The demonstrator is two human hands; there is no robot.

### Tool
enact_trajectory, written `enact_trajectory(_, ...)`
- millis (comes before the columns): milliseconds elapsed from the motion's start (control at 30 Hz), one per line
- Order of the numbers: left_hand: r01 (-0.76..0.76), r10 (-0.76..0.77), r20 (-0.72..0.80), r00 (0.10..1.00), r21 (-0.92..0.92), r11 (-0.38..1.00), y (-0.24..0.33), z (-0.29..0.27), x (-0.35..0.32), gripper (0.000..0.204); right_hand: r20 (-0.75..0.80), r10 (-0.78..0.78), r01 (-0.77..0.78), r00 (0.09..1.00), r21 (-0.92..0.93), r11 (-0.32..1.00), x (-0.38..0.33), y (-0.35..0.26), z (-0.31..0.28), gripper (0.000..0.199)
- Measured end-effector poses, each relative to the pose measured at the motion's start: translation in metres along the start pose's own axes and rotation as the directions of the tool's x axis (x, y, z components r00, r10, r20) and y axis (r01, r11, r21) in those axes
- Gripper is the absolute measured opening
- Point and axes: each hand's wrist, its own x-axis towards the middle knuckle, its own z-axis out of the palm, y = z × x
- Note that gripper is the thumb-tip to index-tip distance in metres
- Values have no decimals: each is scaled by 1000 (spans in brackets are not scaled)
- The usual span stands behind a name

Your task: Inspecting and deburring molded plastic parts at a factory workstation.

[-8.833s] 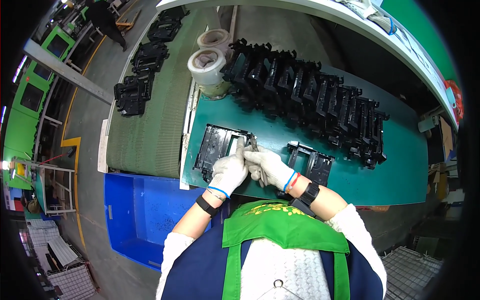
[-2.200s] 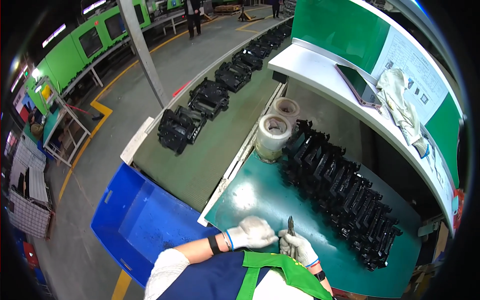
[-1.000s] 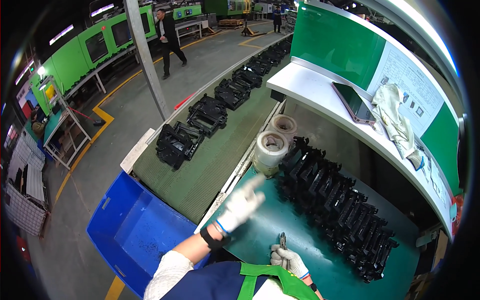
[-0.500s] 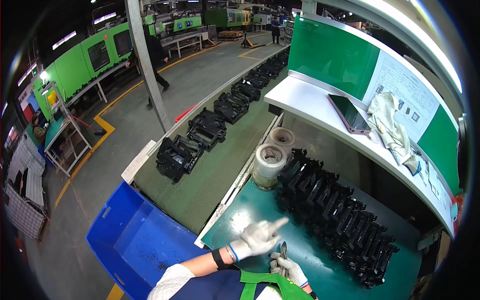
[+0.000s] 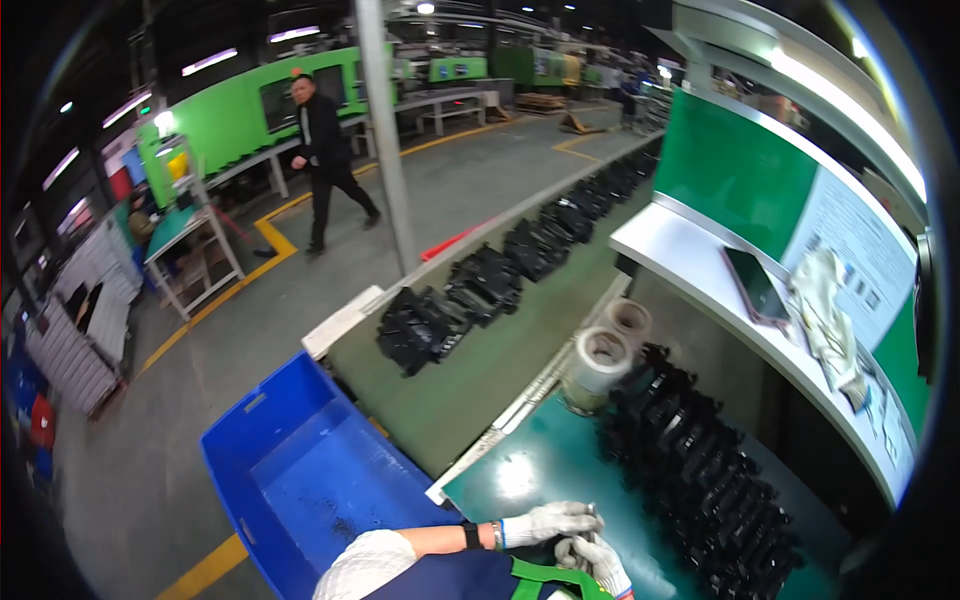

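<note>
My left hand (image 5: 545, 524), in a white knit glove, reaches in from the left with its fingers drawn together against the right hand. What lies between its fingers is blurred and hidden. My right hand (image 5: 600, 565), gloved the same way, stays curled close to my body around a small pair of pliers, now mostly covered by the gloves. Both hands are over the near edge of the green table (image 5: 510, 475). To their right, black molded plastic parts (image 5: 700, 470) stand packed in a long slanting row.
At left, a blue bin (image 5: 330, 470) holds dark scraps. More black parts (image 5: 425, 325) lie on the green conveyor (image 5: 440, 390). Rolls of clear film (image 5: 600, 360) stand at the table's far corner. A white shelf (image 5: 690, 245) carries a phone (image 5: 755, 287) and gloves (image 5: 825, 310). A person (image 5: 325, 160) walks beyond.
My left hand has drawn its extended finger in and come down to meet the right hand. The view has swung left, and the person beyond the post is now in full sight.
</note>
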Motion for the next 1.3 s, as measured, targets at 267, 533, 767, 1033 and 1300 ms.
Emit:
enact_trajectory(267,212,-228,32,973,-502,838,0,7,-17,33,18,49,-49,999,-7,999,-10,-7,32,56)
enact_trajectory(533,202,-202,50,978,-447,871,5,-2,-25,27,133,96,-112,986,120,986,-7,-2,33,66)
enact_trajectory(767,-26,-67,-124,990,-624,781,-5,4,-22,22,87,123,-127,989,52,990,-5,-1,22,69)
enact_trajectory(1033,-51,-37,-132,991,-604,795,-5,2,-27,17,196,173,-208,965,175,962,4,4,14,69)
enact_trajectory(1300,-138,-62,-292,954,-616,775,-4,9,-31,20,145,160,-157,976,-32,987,-4,-2,21,74)
